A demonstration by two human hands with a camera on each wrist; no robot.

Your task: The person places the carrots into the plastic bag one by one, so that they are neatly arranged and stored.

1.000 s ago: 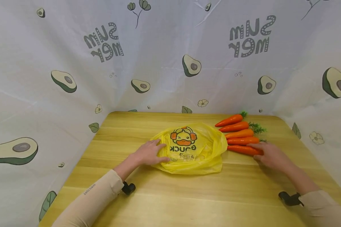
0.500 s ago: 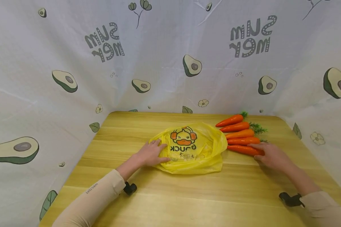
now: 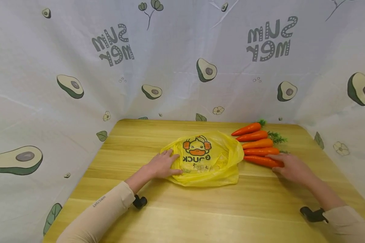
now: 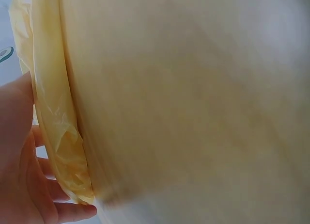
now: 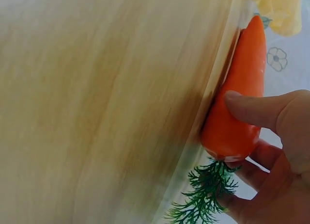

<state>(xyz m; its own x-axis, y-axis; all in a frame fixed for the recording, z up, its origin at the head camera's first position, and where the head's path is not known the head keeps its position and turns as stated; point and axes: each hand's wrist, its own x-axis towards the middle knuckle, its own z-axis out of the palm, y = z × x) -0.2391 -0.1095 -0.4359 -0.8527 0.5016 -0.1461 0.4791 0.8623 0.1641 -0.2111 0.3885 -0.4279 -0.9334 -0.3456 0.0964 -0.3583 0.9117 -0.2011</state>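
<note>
A right hand (image 3: 293, 170) pinches the thick end of the nearest carrot (image 3: 263, 161), its gap narrowed to the carrot's width; the right wrist view shows the thumb (image 5: 249, 109) laid along the glossy orange surface and the other fingers tucked on the far side, beside the feathery green top (image 5: 208, 190). The carrot lies on a wood-grain table (image 3: 200, 212), its tip pointing toward a crumpled yellow plastic bag (image 3: 214, 179); whether the two touch is hard to tell. Across the table, the left hand (image 3: 162, 166) rests at the bag's left end, thumb and fingers spread wide, with the thumb set apart on the near side; the left wrist view shows the fingers reaching along the bag's edge. The bag lies flat, a winking duck in orange headphones printed on top. Beyond the pinched carrot, four other carrots (image 3: 257, 143) lie side by side in a loose fan, tips toward the bag and green tops away. A pale cloth (image 3: 176, 44) printed with avocados hangs behind the table.
</note>
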